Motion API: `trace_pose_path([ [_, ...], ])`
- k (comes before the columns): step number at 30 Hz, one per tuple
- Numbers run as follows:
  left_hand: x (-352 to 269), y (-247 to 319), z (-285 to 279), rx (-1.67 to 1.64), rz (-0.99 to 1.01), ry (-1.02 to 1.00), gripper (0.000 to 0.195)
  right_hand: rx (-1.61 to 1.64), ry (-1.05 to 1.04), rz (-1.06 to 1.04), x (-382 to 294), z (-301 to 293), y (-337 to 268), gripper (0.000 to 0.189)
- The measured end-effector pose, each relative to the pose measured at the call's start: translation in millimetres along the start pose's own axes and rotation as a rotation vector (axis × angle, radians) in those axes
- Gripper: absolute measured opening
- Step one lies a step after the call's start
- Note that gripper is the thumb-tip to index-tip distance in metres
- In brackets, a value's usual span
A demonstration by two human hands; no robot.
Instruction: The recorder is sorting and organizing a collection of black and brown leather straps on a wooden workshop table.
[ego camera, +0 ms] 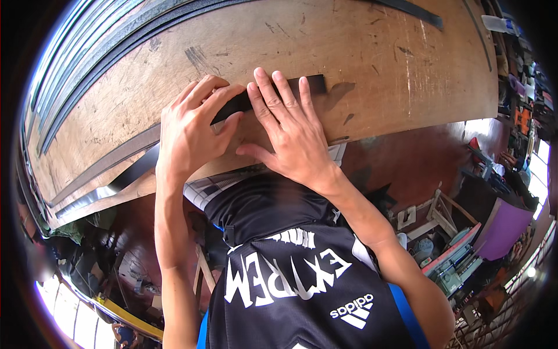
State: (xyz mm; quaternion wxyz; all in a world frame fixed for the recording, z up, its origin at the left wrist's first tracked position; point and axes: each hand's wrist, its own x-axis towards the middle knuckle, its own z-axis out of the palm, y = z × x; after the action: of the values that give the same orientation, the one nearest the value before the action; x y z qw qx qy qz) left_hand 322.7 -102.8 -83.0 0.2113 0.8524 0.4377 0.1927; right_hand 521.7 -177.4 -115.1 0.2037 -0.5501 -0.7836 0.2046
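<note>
A flat black strip (232, 106), its material unclear, lies on the worn plywood tabletop (370, 56) before me. My left hand (194, 120) is curled around the strip, thumb on the near edge and fingers on the far edge. Beside it, my right hand (292, 133) rests palm down across the strip with its fingers spread and thumb out. The strip's squared right end sticks out past the right fingers. To the left of my left hand runs a shiny dark strip (130, 170); my hand hides whether it joins the black one.
A brownish strip (109, 150) lies beyond the shiny one. Several long dark strips (113, 43) are stacked along the far left, and another strip (414, 13) lies at the far right. A plastic bottle (501, 25) is past the right edge. A wooden frame (436, 213) stands lower right.
</note>
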Motion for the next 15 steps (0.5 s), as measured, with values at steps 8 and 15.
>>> trace_pose_path([
  [8, 2.0, 1.6, -1.5, 0.011, -0.005, -0.026, 0.039, -0.069, 0.042, 0.135, -9.6, -9.6, 4.1, 0.105],
  [15, 0.9, 0.1, -2.3, 0.016, 0.017, -0.017, 0.038, -0.249, 0.057, 0.233, -20.7, -22.5, 23.9, 0.096],
])
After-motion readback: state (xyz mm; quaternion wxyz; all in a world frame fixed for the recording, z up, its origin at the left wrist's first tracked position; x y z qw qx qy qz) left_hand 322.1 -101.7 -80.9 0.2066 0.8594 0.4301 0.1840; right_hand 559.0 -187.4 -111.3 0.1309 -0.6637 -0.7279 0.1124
